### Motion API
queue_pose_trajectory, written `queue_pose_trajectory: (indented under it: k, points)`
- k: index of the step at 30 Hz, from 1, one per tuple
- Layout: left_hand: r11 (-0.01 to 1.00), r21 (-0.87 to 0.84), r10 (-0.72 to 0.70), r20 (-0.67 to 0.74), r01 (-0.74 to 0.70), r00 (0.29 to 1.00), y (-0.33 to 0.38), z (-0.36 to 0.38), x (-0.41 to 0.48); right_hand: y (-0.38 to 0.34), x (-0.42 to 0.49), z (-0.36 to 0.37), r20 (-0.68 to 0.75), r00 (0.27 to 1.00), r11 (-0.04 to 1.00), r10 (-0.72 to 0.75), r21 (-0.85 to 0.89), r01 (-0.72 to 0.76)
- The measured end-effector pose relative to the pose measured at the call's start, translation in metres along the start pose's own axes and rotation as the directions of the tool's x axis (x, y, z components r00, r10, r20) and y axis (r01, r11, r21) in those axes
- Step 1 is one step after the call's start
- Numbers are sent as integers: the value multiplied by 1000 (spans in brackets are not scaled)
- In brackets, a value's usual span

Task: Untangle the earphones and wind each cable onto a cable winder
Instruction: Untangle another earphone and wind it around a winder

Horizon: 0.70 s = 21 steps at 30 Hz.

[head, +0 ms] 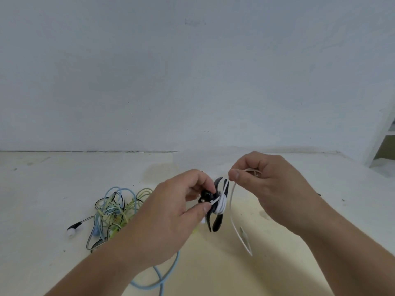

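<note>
My left hand grips a black cable winder above the table, thumb and fingers pinching its hub. Several turns of white earphone cable wrap the winder's middle. My right hand pinches the same white cable just right of the winder. From that pinch a loose white loop hangs down toward the table. A tangle of blue, yellow-green and black earphone cables lies on the table at the left, partly hidden by my left forearm.
A black earbud with a white tip lies at the tangle's left edge. A blue cable trails toward me under my left forearm. The pale table meets a white wall behind. A white shelf unit stands at far right.
</note>
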<state>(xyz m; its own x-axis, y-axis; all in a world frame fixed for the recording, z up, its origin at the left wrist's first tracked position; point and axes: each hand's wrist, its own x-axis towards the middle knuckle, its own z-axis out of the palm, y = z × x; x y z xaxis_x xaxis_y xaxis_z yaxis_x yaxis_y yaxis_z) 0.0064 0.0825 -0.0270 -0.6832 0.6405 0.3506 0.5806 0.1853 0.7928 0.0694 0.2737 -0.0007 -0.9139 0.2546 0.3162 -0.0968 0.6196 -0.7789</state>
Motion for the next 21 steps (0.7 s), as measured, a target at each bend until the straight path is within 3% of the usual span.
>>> queue_pose_trajectory:
  k: [4,8,11,15,18,21]
  points:
    - [993,-114,18,59,-11,998,1,-2,0,1,0,-1,23,1000,999,18,51,-19]
    - [955,-296,19,47,-4,999,1,-3,3,9,3,2,189,981,988,33,141,-60]
    - [855,-518,-6,-12,-1,1000,0,-3,4,15,3,4,316,949,977,18,197,-84]
    - [652,-756,-142,-38,64,989,4,0,5,13,1,13,364,931,947,0,298,-117]
    - [549,-833,-194,-50,66,980,8,2,5,12,0,15,390,921,926,12,344,-157]
    - [546,-837,-225,-129,15,966,10,3,8,11,-1,14,450,893,890,20,399,-221]
